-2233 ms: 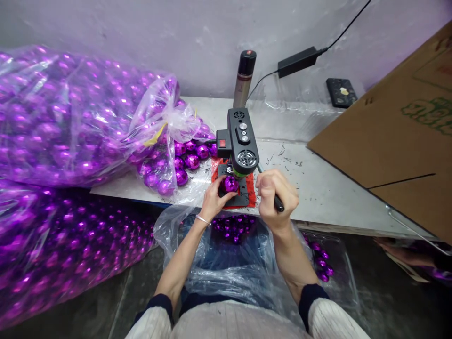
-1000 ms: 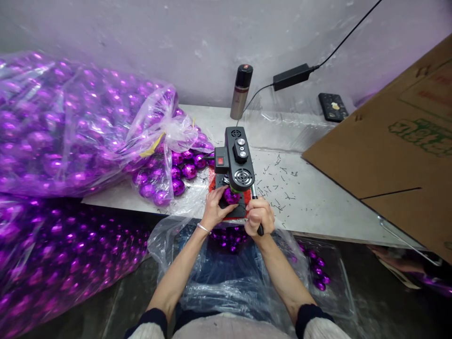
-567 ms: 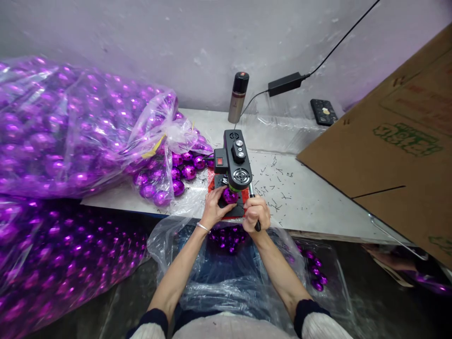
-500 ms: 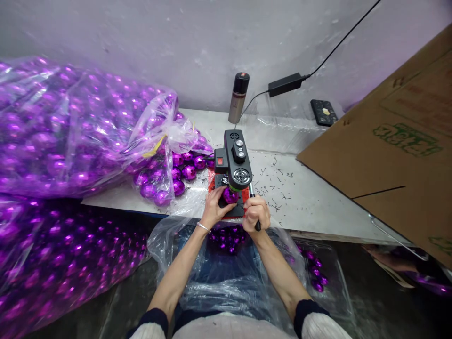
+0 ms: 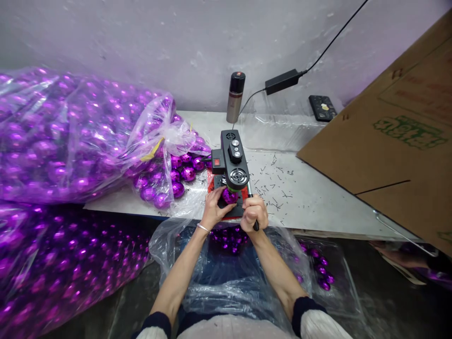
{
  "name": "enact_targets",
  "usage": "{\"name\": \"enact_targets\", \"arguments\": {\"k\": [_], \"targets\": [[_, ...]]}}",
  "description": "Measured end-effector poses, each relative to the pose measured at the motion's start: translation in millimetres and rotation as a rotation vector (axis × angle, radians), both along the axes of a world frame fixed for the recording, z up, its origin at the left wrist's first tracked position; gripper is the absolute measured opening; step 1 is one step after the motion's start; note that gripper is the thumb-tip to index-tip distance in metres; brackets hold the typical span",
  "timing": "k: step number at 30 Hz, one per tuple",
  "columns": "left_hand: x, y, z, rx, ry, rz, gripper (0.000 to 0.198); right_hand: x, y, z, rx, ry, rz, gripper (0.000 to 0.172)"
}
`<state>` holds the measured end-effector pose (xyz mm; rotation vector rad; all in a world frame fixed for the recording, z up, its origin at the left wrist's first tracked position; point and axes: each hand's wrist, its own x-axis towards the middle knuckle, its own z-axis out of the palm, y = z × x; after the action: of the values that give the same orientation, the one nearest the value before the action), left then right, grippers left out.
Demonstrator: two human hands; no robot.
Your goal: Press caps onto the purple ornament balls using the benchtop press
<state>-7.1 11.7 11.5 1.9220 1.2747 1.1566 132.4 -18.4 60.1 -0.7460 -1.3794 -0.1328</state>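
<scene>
A small black press machine [image 5: 236,157] with round vents, silver knobs and a red switch stands at the table's front edge. Under its head sits a shiny purple ball ornament [image 5: 230,195], pinched between the thumb and fingers of my left hand [image 5: 213,209]. My right hand [image 5: 254,213] is wrapped round the machine's lever handle [image 5: 256,226], which points down toward me. The press head covers the top of the ball. More purple balls [image 5: 229,239] lie in clear plastic on my lap, below my wrists.
A big clear bag of purple balls [image 5: 70,136] fills the left, with loose balls [image 5: 188,174] at its mouth. Behind the machine are a spray can [image 5: 235,99], a power adapter [image 5: 281,82] and a phone [image 5: 322,108]. A cardboard box [image 5: 395,141] leans in from the right. Dark scraps [image 5: 277,181] litter the table.
The view has shifted slightly. My left hand still holds the ball under the press head and my right hand still grips the lever; neither has visibly moved relative to the machine.
</scene>
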Motion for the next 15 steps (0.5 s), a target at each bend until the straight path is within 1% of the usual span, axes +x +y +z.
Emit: {"name": "enact_targets", "arguments": {"k": [4, 8, 10, 15], "targets": [[0.0, -0.5, 0.6, 0.001, 0.017, 0.006, 0.061, -0.2, 0.4, -2.9, 0.001, 0.01, 0.0, 0.029], [1.1, -0.8, -0.2, 0.01, 0.028, 0.015, 0.06, 0.5, 0.3, -8.1, -0.021, 0.008, -0.051, 0.031], [1.5, -0.6, -1.4, 0.029, 0.036, 0.02, 0.06, 0.7, 0.2, -9.6, -0.026, 0.005, -0.065, 0.031], [1.8, 0.4, -4.6, 0.104, 0.094, 0.029, 0.061, 0.0, 1.1, -11.3, -0.015, 0.017, -0.044, 0.031]]}}
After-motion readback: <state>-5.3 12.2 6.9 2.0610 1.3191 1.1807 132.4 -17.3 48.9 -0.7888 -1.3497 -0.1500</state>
